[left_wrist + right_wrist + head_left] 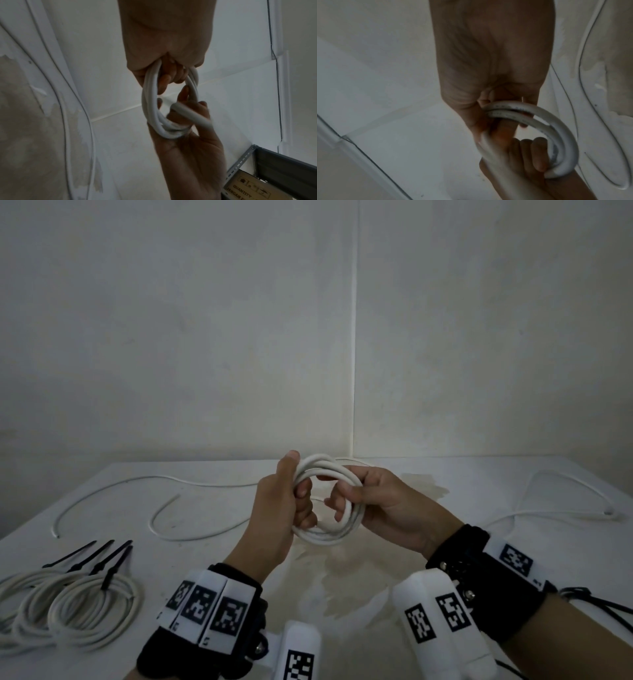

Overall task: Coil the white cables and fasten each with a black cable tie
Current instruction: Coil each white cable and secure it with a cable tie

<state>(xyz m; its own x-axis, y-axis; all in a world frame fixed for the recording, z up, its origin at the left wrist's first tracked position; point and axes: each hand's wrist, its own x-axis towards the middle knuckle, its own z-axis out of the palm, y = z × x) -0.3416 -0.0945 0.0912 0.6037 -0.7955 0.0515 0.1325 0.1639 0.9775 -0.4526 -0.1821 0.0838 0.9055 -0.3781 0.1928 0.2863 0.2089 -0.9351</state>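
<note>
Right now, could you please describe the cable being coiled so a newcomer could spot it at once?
Start at the white table. Above its middle, the left hand and right hand grip a white coil. Unlike the tied coils at the near left, it bears no black tie and is off the table.

Black wrist straps (479, 570) with white tag-marked blocks (212, 607)

White cable coil (330, 498) – black ties (102, 556) – black-white checker wristbands (205, 611).

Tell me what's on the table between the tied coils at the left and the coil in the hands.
In the head view, a loose white cable snakes across the table between the tied coils and the held coil; the black ties' tails point there too.
</note>
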